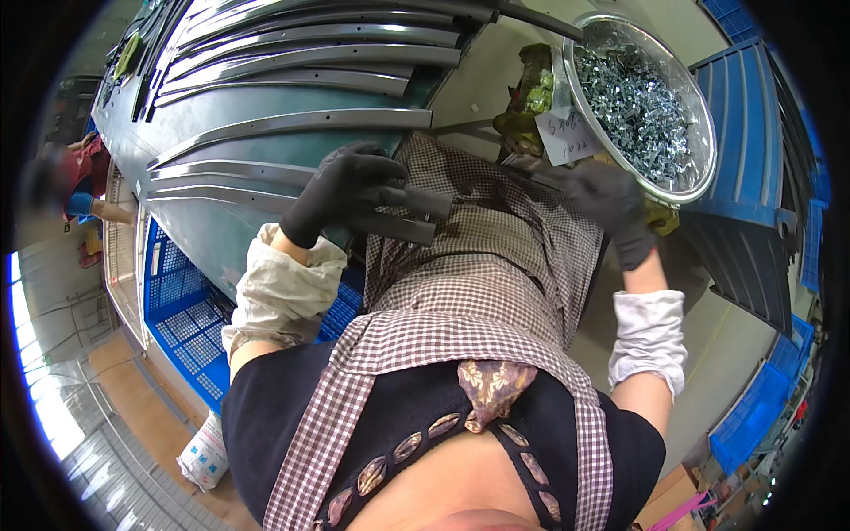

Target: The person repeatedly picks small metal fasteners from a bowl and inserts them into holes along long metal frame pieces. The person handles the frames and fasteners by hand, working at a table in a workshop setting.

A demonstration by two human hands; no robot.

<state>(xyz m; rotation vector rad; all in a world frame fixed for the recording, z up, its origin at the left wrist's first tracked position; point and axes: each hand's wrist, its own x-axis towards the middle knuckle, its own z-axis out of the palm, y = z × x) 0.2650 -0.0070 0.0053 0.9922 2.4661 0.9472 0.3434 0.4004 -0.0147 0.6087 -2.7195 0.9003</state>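
Note:
My left hand point(341, 190), in a black glove, is closed around the right ends of dark grey strips point(423, 203) at the near edge of the teal table point(212, 232). Two strip ends stick out past its fingers above my checked apron point(478, 257). My right hand point(613, 211), also black-gloved, is beside the near left rim of a round metal basin point(706, 150) filled with small shiny metal clips point(637, 111). Its fingers are dark and smeared, so their grip cannot be made out. A white card point(565, 137) with handwriting lies against the basin, just beyond that hand.
Several long curved strips point(310, 57) lie across the table. A blue perforated crate point(181, 323) stands below its left edge. Right of the basin is a blue bin point(739, 133) with dark strips beneath. A yellow-green bag point(536, 84) sits left of it. Another person point(84, 177) is far left.

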